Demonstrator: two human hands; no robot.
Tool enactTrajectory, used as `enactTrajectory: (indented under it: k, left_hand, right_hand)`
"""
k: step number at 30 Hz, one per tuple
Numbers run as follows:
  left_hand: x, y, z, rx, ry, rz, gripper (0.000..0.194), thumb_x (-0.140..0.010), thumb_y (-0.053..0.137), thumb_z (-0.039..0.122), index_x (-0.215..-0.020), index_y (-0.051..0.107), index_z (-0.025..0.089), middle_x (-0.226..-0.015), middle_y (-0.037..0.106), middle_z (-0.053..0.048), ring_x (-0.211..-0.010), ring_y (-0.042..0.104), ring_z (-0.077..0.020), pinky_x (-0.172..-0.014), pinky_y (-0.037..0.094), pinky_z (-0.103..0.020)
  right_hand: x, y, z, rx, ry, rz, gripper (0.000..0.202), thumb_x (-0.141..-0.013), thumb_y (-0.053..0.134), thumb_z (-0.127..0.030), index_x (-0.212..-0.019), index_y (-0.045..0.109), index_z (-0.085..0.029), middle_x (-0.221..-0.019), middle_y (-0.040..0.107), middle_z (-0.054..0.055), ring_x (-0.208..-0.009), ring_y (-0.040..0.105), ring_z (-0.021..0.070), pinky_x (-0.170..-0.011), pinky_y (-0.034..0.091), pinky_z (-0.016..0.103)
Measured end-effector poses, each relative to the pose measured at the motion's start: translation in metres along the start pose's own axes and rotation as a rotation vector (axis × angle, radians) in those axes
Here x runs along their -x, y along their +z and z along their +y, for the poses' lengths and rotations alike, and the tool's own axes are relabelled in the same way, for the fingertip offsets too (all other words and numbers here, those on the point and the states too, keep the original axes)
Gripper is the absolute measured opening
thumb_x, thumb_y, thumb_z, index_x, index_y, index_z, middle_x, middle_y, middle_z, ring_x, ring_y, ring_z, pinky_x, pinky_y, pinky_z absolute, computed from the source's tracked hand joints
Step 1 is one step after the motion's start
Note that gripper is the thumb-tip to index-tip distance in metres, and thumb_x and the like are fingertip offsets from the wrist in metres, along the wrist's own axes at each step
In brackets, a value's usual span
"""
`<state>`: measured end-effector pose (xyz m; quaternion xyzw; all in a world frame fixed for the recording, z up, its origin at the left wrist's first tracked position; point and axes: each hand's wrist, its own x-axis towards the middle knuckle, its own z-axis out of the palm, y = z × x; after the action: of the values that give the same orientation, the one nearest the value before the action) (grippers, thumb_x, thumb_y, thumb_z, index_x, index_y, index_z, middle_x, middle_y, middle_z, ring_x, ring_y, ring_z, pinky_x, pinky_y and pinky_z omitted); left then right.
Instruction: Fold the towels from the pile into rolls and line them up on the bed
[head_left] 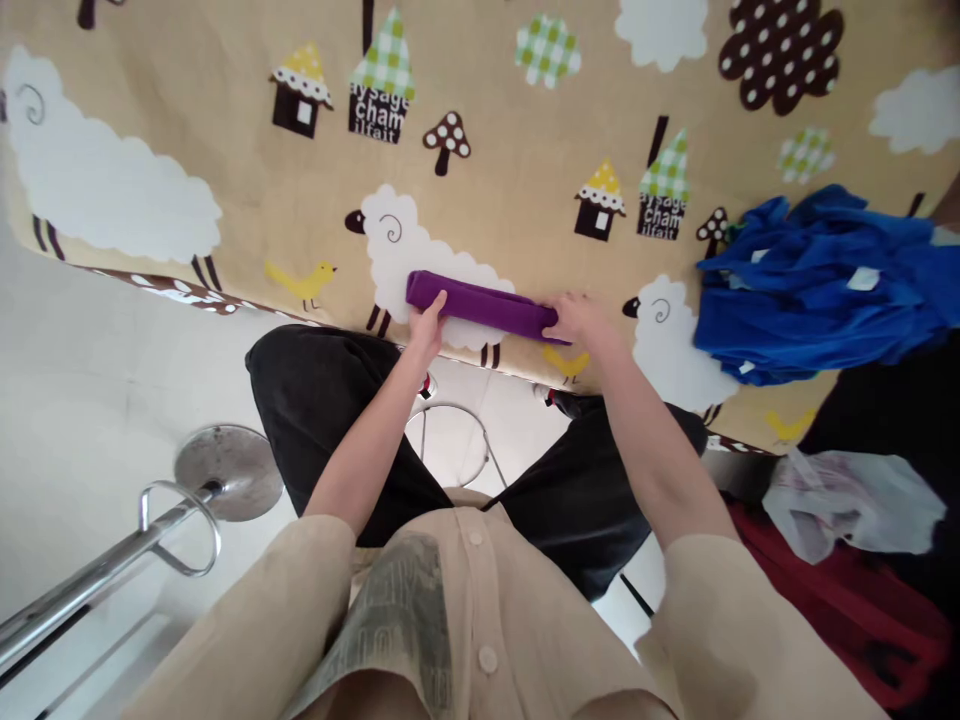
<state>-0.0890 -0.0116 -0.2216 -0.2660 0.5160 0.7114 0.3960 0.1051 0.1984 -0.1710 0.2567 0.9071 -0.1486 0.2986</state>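
Observation:
A purple cloth (487, 306), folded or rolled into a long narrow strip, lies on the patterned tablecloth near the table's front edge. My left hand (427, 325) grips it near its left end, thumb on top and the other fingers mostly hidden. Around the right end closes my right hand (576, 318), its thumb at the near side and fingers at the far side. To the right of that hand sits a crumpled heap of blue cloth (817, 290) with several small white tags.
The beige tablecloth (495, 130) carries printed sheep, houses and mushrooms. A metal stool stand (229, 470) is on the floor at left. At lower right, a translucent plastic bag (847, 505) rests by a dark red item (847, 590). My knees are at the table edge.

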Motion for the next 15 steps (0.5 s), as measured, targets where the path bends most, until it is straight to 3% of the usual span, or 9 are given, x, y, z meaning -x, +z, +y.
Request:
enactTrajectory:
  k: [4,8,10,13,15]
  left_hand:
    - [0.000,0.002,0.017,0.022,0.055,0.017,0.036,-0.088,0.080,0.013,-0.119,0.065,0.024,-0.139,0.070,-0.006,-0.134,0.063,-0.0236,-0.116,0.053,-0.045]
    - [-0.006,0.013,0.062,0.065,0.114,-0.114,0.028,-0.088,0.083,0.022,-0.113,0.070,0.021,-0.129,0.074,-0.009,-0.138,0.061,-0.0276,-0.118,0.051,-0.046]
    - [-0.008,0.025,0.099,0.058,0.196,-0.210,0.032,-0.085,0.087,0.021,-0.113,0.071,0.019,-0.125,0.075,-0.009,-0.139,0.060,-0.0295,-0.120,0.050,-0.046]
    - [-0.006,0.049,0.172,-0.081,0.372,-0.305,0.032,-0.086,0.084,0.012,-0.115,0.071,0.019,-0.120,0.076,-0.005,-0.137,0.062,-0.0289,-0.121,0.050,-0.046]
    - [0.003,0.061,0.226,-0.217,0.534,-0.248,0.025,-0.092,0.075,0.008,-0.114,0.072,0.020,-0.115,0.076,0.000,-0.135,0.064,-0.0275,-0.118,0.051,-0.046]
  right_hand:
    - [0.000,-0.008,-0.009,-0.013,0.026,-0.028,0.038,-0.079,0.069,-0.023,-0.116,0.074,-0.020,-0.103,0.077,0.013,-0.092,0.070,0.0311,-0.083,0.055,0.042]
    - [-0.014,-0.013,-0.024,-0.093,0.032,-0.013,0.040,-0.083,0.065,-0.023,-0.122,0.068,-0.020,-0.109,0.077,0.014,-0.091,0.072,0.0299,-0.079,0.056,0.039]
    - [-0.032,-0.017,-0.044,-0.147,0.026,0.041,0.046,-0.084,0.065,-0.025,-0.130,0.063,-0.020,-0.116,0.076,0.015,-0.099,0.072,0.0314,-0.085,0.057,0.042]
    - [-0.071,-0.027,-0.094,-0.283,0.017,0.159,0.052,-0.084,0.067,-0.030,-0.135,0.056,-0.021,-0.121,0.075,0.015,-0.107,0.071,0.0332,-0.093,0.058,0.047]
    - [-0.100,-0.037,-0.138,-0.389,0.004,0.253,0.053,-0.084,0.067,-0.032,-0.134,0.055,-0.023,-0.120,0.076,0.013,-0.108,0.071,0.0333,-0.095,0.058,0.049]
